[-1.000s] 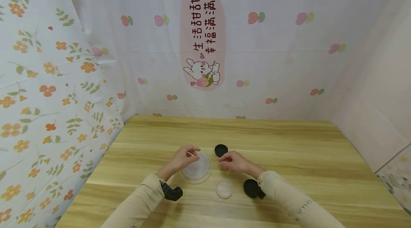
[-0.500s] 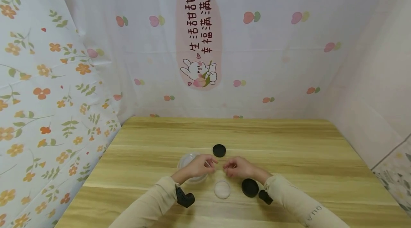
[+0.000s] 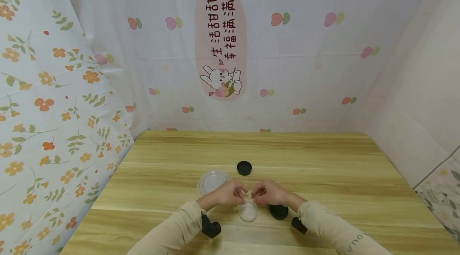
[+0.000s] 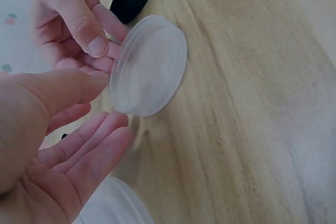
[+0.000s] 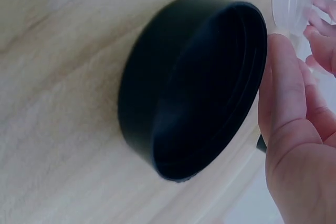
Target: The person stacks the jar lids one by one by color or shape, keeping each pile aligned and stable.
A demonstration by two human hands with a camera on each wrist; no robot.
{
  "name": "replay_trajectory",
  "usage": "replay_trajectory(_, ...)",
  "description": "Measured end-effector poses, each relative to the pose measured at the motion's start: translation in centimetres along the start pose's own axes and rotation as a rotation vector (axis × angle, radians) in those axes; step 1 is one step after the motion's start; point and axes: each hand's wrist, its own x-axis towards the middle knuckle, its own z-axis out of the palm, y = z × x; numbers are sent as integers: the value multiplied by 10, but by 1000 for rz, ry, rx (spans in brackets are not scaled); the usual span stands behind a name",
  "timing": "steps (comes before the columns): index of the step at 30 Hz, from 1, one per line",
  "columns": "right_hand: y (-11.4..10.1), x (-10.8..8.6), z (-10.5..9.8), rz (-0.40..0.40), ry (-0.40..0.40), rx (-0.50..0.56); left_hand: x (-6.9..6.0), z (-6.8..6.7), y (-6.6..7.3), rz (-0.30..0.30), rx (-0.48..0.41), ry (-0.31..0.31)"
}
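A small clear round lid (image 3: 248, 211) lies on the table just below the two hands; the left wrist view shows this lid (image 4: 149, 66) close to both hands' fingertips. My left hand (image 3: 230, 193) hovers at its upper left, fingers loosely bent around nothing. On the other side, my right hand (image 3: 269, 193) has relaxed fingers and holds nothing. A larger black lid (image 3: 278, 212) is partly hidden below the right hand; in the right wrist view this black lid (image 5: 194, 87) lies hollow side up beside the hand.
Larger clear round lids (image 3: 213, 181) lie behind the left hand, partly covered by it. A small black lid (image 3: 244, 168) sits farther back on the wooden table (image 3: 323, 159). Patterned cloth hangs behind and at the left.
My left hand has moved right and down, off the large clear lids to near the small clear one. The right hand has shifted slightly down, now covering part of the larger black lid.
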Motion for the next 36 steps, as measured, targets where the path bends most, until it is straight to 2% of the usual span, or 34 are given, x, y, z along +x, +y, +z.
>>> replay_trajectory(7, -5, 0, 5, -15, -4, -65, 1, 4, -3, -19, 27, -24)
replay_trajectory(10, -1, 3, 6, -11, 6, -94, 0, 5, -3, -19, 41, -26)
replay_trajectory(18, 0, 6, 8, 53, 30, -31, -1, 7, 0, -39, 65, -10)
replay_trajectory(26, 4, 11, 2, 88, 59, -55, 1, 12, 3, -129, -67, -19)
replay_trajectory(29, 6, 13, -2, 85, 78, -79, 5, 13, 1, -154, -105, -5)
replay_trajectory(32, 7, 14, -5, 75, 91, -66, 8, 14, -1, -179, -152, 14)
replay_trajectory(36, 8, 14, -8, 69, 107, -42, 12, 14, -2, -198, -172, 36)
